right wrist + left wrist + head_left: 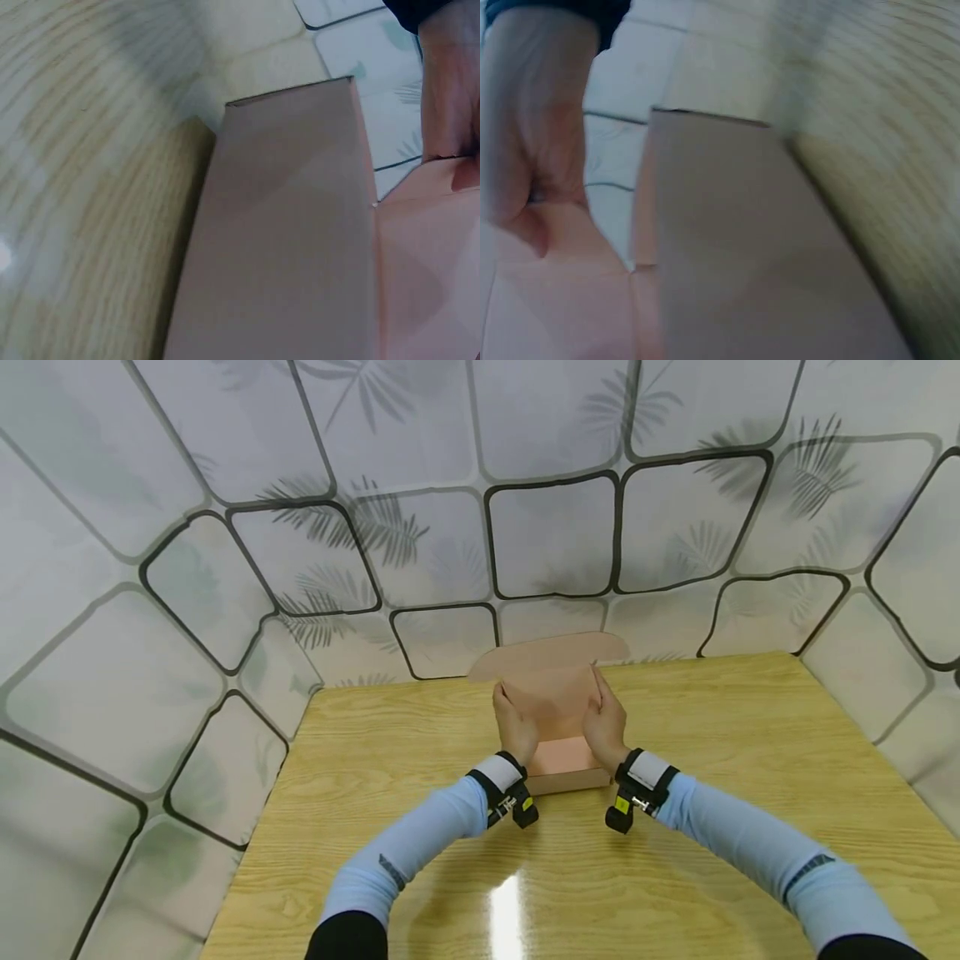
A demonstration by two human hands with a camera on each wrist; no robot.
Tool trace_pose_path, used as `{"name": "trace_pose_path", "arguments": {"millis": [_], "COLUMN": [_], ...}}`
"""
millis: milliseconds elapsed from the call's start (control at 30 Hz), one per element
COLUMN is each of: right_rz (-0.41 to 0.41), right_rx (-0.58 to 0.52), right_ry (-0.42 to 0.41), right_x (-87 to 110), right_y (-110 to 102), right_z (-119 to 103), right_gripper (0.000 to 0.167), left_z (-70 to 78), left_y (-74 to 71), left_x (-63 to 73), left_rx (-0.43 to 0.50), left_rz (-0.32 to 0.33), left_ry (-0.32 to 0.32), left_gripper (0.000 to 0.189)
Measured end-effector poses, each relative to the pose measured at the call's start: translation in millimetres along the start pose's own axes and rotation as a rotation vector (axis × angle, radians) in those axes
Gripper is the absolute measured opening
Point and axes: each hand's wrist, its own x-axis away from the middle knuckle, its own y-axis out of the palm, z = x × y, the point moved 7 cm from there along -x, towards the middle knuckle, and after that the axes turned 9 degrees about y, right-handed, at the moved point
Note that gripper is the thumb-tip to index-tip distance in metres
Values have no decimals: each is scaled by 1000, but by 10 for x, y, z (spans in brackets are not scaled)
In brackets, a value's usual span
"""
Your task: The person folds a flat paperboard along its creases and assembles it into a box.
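Note:
A pink cardboard box (570, 782) stands on the table with its lid (551, 689) raised at the back, a rounded flap (551, 652) spreading along the lid's top edge. My left hand (516, 727) pinches the lid's left side, its thumb lying on the inner face in the left wrist view. On the opposite side, my right hand (606, 722) grips the lid's right edge; much of this hand falls outside the right wrist view. The box's outer wall (277, 217) fills the middle of that view. Inside, the pink floor shows between both wrists.
The light wood-grain table (390, 760) reaches back to a patterned wall covering (551, 539) with leaf prints, close behind the lid. A bright light reflection (507, 914) lies on the near tabletop. Both wrists carry strapped cameras.

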Motion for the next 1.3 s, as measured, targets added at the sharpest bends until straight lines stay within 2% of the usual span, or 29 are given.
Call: {"name": "trace_pose_path", "arguments": {"millis": [167, 300, 400, 533, 700, 800, 1000, 1067, 1167, 1300], "right_rz": [66, 38, -30, -173, -351, -425, -551, -587, -616, -595], "right_rx": [-25, -23, -15, -53, -190, -275, -430, -459, -466, -439], "right_ry": [-45, -55, -58, -67, -63, -53, -54, -60, -66, -78], "right_x": [90, 136, 168, 219, 265, 285, 353, 388, 441, 501], "right_y": [-10, -12, -9, 20, 14, -22, -65, -67, -62, -65], "right_z": [-25, -30, -23, -6, 27, 51, 54, 57, 78, 135], "right_gripper": [50, 50, 50, 55, 58, 56, 57, 58, 58, 57], "left_z": [-13, -18, -15, -50, -114, -111, 1, 6, 1, 2], "left_y": [11, -16, -43, -70, -142, -216, -359, -384, -418, -472], "left_x": [65, 82, 97, 125, 168, 201, 255, 275, 322, 377], "left_rx": [-7, -29, -49, -61, -12, 36, 233, 258, 241, 139], "left_rz": [-17, -37, -78, -191, -369, -458, -541, -562, -590, -601], "left_ry": [22, 43, 67, 76, 59, 42, 13, 1, 1, 75], "left_gripper": [70, 72, 71, 70, 61, 56, 54, 53, 53, 53]}}
